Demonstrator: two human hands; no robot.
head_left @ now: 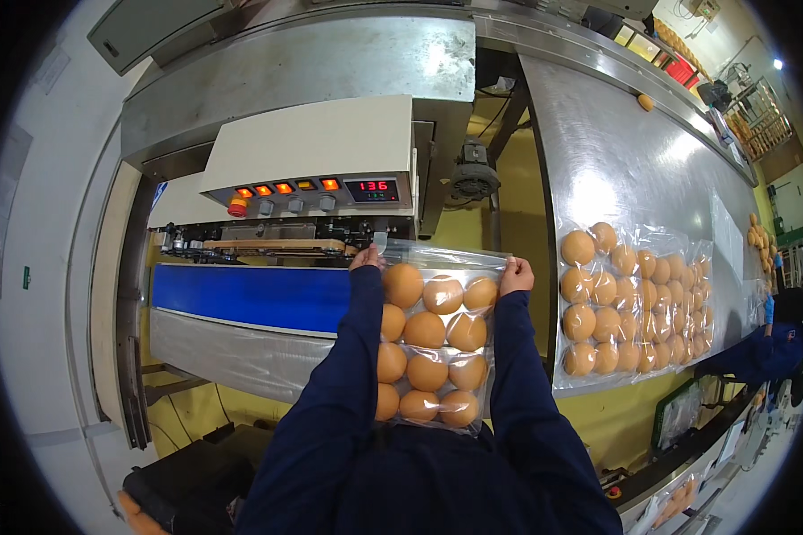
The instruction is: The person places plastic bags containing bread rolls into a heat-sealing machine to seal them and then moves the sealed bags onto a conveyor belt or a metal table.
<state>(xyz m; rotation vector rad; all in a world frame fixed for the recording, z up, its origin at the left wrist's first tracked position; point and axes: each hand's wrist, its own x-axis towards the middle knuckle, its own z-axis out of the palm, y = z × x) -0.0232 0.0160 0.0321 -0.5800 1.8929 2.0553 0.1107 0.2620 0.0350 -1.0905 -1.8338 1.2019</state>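
Note:
Between my two hands hangs a clear plastic bag (pixel 435 341) of round brown buns, laid in rows of three. My left hand (pixel 367 258) pinches the bag's upper left corner, close to the sealing mechanism of a band sealer (pixel 308 160). The upper right corner is pinched in my right hand (pixel 516 275). The bag's top edge is stretched nearly straight between them. Left of the bag runs the sealer's blue conveyor belt (pixel 247 294), partly hidden by my left sleeve. The sealer's panel has lit switches, knobs and a red numeric display.
Several bags of buns (pixel 636 307) lie overlapping on a steel table (pixel 615 147) at the right. One loose bun (pixel 646 102) is near its far edge, and more are piled at the far right. A co-worker (pixel 769 348) in dark clothing with a blue glove is beyond the bags.

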